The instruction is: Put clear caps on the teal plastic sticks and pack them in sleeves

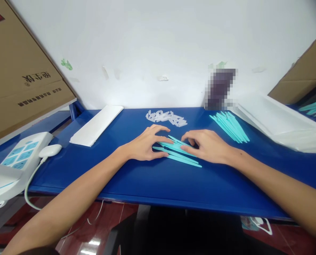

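Note:
Both my hands rest on a small bunch of thin turquoise plastic sticks [180,156] lying on the blue table [158,184]. My left hand [147,143] lies on the left ends of the sticks, its fingers curled down and pressed on them. My right hand [207,145] covers their right side, its fingers bent down onto the sticks. A pile of small clear plastic pieces [166,118] sits just beyond my hands. A larger heap of turquoise sticks [231,126] lies further right.
A white flat packet [96,124] lies at the back left. White plastic bags [280,122] sit at the right, by a cardboard box [301,76]. At the left stand a large cardboard box [19,71], a white power strip [14,159] and a white plug [50,150].

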### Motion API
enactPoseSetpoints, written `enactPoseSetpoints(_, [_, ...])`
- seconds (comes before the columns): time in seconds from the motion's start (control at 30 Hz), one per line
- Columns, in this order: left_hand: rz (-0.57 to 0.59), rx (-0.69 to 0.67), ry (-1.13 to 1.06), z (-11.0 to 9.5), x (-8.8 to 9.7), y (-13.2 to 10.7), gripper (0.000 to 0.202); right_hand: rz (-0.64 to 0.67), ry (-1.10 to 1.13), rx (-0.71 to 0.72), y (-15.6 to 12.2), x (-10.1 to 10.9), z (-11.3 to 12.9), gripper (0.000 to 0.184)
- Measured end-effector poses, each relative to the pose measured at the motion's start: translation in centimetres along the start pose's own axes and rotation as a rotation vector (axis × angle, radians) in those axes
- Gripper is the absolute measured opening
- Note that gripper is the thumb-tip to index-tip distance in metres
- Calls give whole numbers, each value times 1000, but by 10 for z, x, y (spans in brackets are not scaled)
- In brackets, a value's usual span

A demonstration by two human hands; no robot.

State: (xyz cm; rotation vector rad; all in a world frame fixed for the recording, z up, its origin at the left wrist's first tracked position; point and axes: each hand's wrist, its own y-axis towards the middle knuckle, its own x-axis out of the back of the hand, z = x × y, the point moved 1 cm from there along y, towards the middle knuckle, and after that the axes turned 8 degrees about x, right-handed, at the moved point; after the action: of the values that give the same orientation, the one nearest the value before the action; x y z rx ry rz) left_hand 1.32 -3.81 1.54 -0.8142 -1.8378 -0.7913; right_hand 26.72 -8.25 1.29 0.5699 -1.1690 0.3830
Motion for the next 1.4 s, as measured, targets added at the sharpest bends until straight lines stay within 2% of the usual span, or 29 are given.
enactPoseSetpoints(0.07, [7, 36, -1, 3, 1, -1, 54, 44, -3, -3, 1, 0, -1, 40])
enactPoseSetpoints(0.2, [31, 107, 26, 8, 1, -2, 69, 31, -5, -16, 1, -2, -3, 33])
enactPoseSetpoints(0.37, [-17, 139, -2, 16, -2, 0, 53, 11, -7, -38, 2, -5, -4, 30])
enactPoseSetpoints(0.5, [-61, 42, -76, 21, -2, 3, 37, 7, 2, -43, 2, -6, -4, 30])
enactPoseSetpoints(0.63, [-220, -90, -182, 21, 2, 4, 24, 20, 5, -32, 1, -6, -5, 37])
enactPoseSetpoints(0.7, [-293, -123, -195, 20, 4, 3, 24, 25, 6, -29, 1, -6, -5, 38])
enactPoseSetpoints(0.77, [-335, -83, -130, 19, 4, 2, 25, 30, 13, -21, 1, -5, -5, 40])
enactPoseSetpoints(0.83, [-366, 18, -4, 20, 4, 2, 24, 43, 21, -12, 1, -4, -4, 43])
enactPoseSetpoints(0.9, [-406, 136, 113, 22, 4, 2, 37, 59, 30, -5, 1, -2, -4, 47])
enactPoseSetpoints(0.97, [-423, 210, 132, 25, 4, 3, 47, 60, 38, 2, 0, -2, -4, 50])
enactPoseSetpoints(1.13, [-342, 230, -45, 27, 3, 2, 32, 16, 45, 17, 0, -3, -5, 40])
enactPoseSetpoints(1.3, [-202, 83, 25, 22, 2, 2, 36, 27, 14, 1, 1, -6, -6, 35])
enactPoseSetpoints(1.4, [-134, 38, 61, 21, 1, 2, 38, 23, 5, -5, 1, -7, -5, 34])
